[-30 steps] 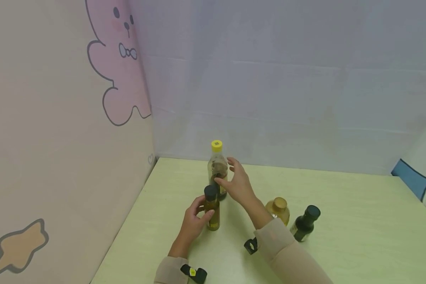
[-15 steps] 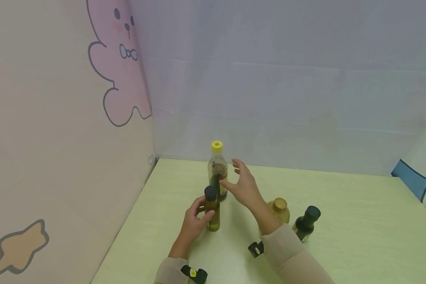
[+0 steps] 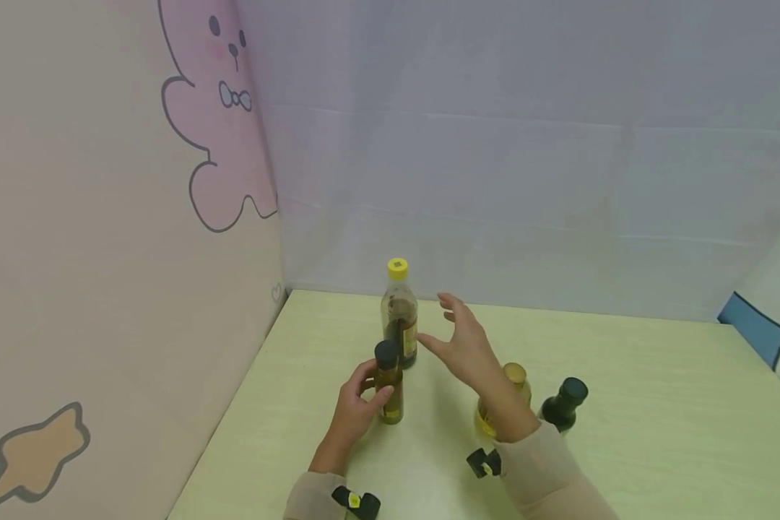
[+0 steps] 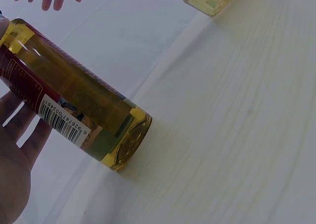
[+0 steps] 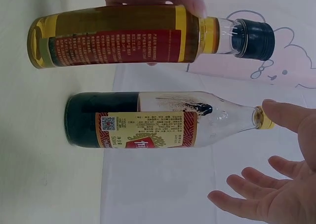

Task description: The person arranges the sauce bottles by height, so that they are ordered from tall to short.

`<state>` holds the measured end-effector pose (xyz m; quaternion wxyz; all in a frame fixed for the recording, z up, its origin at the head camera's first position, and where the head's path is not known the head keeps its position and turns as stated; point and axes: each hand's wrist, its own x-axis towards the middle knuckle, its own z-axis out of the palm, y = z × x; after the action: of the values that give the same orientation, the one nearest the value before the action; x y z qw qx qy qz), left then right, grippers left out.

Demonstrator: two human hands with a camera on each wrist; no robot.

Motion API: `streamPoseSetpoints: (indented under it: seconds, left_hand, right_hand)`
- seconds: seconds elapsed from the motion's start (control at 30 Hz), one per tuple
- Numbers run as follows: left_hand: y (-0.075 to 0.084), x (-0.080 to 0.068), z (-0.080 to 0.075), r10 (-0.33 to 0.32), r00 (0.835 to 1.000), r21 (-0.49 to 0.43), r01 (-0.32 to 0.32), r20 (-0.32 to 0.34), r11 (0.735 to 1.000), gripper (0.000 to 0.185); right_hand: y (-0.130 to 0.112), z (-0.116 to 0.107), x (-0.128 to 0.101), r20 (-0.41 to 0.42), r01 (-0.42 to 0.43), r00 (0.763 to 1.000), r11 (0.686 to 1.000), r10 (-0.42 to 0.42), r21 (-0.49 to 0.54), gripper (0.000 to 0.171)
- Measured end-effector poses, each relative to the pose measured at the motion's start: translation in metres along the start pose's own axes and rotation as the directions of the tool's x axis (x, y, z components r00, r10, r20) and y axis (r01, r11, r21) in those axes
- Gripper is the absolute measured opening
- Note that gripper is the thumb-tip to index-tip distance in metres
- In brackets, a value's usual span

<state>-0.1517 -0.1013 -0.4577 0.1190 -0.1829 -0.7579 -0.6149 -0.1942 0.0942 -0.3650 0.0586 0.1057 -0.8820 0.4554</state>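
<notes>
My left hand (image 3: 356, 406) holds a slim bottle of golden oil (image 3: 393, 404) upright on the table, thumb on one side and fingers on the other. Its cap is black, and a red label (image 5: 118, 45) shows in the right wrist view. Right behind it stands a taller clear glass bottle of dark liquid (image 3: 399, 307) with a yellow cap (image 3: 397, 269). To the right of that bottle my right hand (image 3: 466, 352) hovers with fingers spread, holding nothing. The left wrist view shows the oil bottle's barcode (image 4: 64, 120) and base close up.
A bottle of yellow oil (image 3: 486, 417) stands partly behind my right forearm. Beside it is a dark green bottle (image 3: 560, 412), its lower part hidden by the sleeve. The pale table (image 3: 656, 419) meets a cloth backdrop (image 3: 526, 180) at the back and a printed wall (image 3: 104, 253) at left.
My right hand has drawn away to the right from the yellow-capped bottle, which stays where it was. The left hand and the oil bottle have not moved.
</notes>
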Motion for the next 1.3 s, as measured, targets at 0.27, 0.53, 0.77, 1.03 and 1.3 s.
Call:
streamPoseSetpoints:
  seconds: [0.27, 0.53, 0.77, 1.03, 1.3]
  left_hand:
    - [-0.001, 0.0, 0.0, 0.02, 1.0, 0.005, -0.02, -0.002, 1.0, 0.037]
    - [-0.002, -0.001, -0.001, 0.041, 0.999, 0.009, -0.041, -0.003, 0.999, 0.037]
    - [-0.004, -0.001, -0.001, 0.042, 0.999, 0.007, -0.042, 0.002, 0.999, 0.036]
    - [-0.001, 0.0, -0.001, 0.011, 1.0, -0.007, -0.011, -0.007, 1.0, 0.036]
    - [-0.001, 0.001, 0.0, 0.02, 1.0, -0.01, -0.02, -0.008, 1.0, 0.037]
  right_hand:
    - [0.005, -0.015, -0.007, -0.005, 0.019, 1.0, 0.999, -0.019, -0.042, 0.075]
    - [0.009, -0.031, -0.014, 0.002, -0.009, 1.0, 0.997, 0.009, -0.083, 0.074]
    - [0.018, -0.044, -0.022, 0.013, -0.018, 1.0, 0.997, 0.019, -0.08, 0.076]
    - [0.025, -0.061, -0.033, 0.013, -0.028, 0.999, 0.994, 0.03, -0.105, 0.077]
    - [0.029, -0.081, -0.049, -0.01, -0.035, 0.999, 0.99, 0.034, -0.14, 0.075]
